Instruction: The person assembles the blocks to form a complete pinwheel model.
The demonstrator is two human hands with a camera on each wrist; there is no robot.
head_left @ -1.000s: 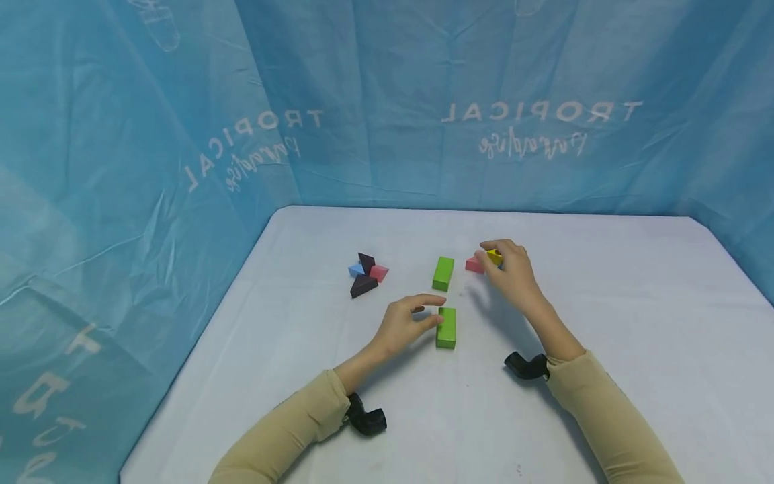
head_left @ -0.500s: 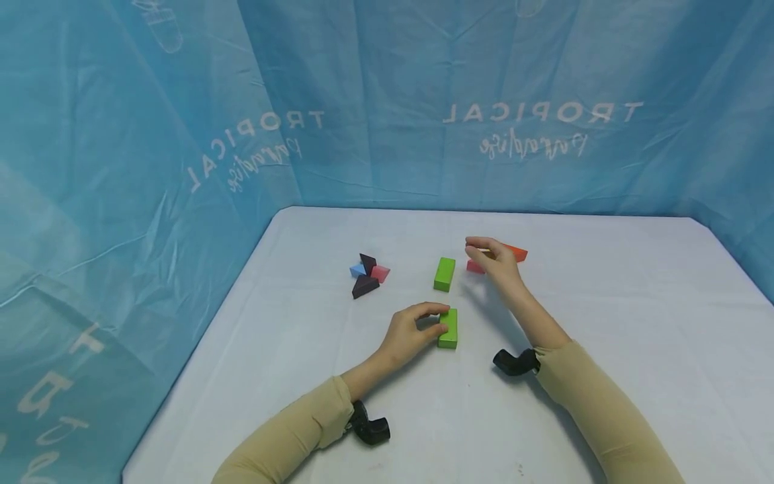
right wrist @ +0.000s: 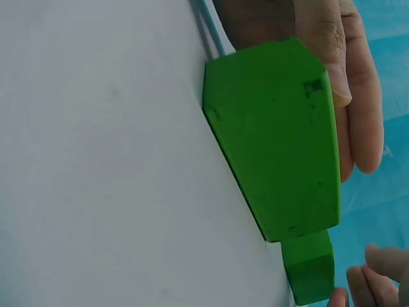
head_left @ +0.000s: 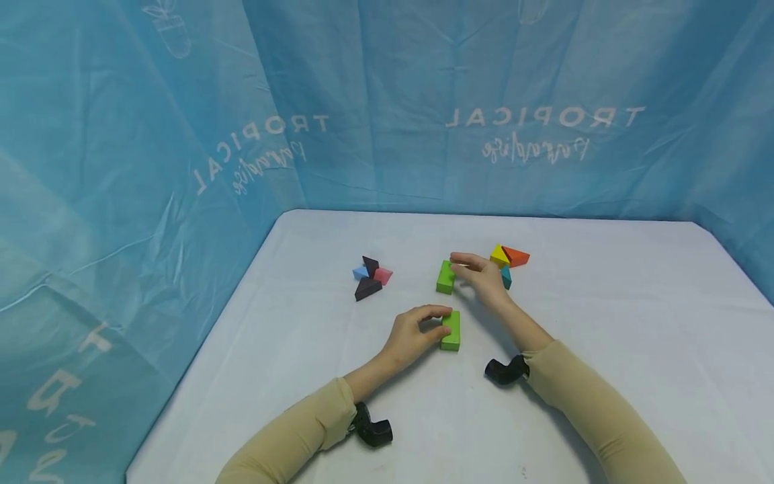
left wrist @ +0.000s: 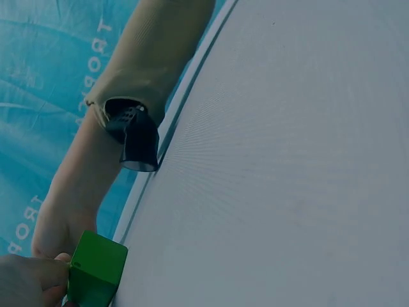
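Two green blocks lie on the white table in the head view. My left hand (head_left: 414,334) is at the nearer green block (head_left: 451,331), its thumb and index finger curved onto the left side and far end; the left wrist view shows its fingers against this green block (left wrist: 97,268). Beside the farther green block (head_left: 445,277), my right hand (head_left: 484,279) reaches in from the right, fingers loosely bent, thumb and index at the block's right edge. In the right wrist view a fingertip (right wrist: 339,298) meets the farther green block (right wrist: 309,267). Both blocks lie flat.
To the left sits a cluster of a blue (head_left: 359,272), a pink (head_left: 383,275) and two dark wedges (head_left: 368,288). Beyond my right hand lie a yellow (head_left: 498,256), an orange (head_left: 516,256) and a teal block (head_left: 506,277). Blue cloth (head_left: 387,121) hangs behind the table.
My right hand has moved left, from the coloured blocks to the farther green block, uncovering yellow and teal pieces and hiding the pink one. My left fingers have closed in on the nearer block.
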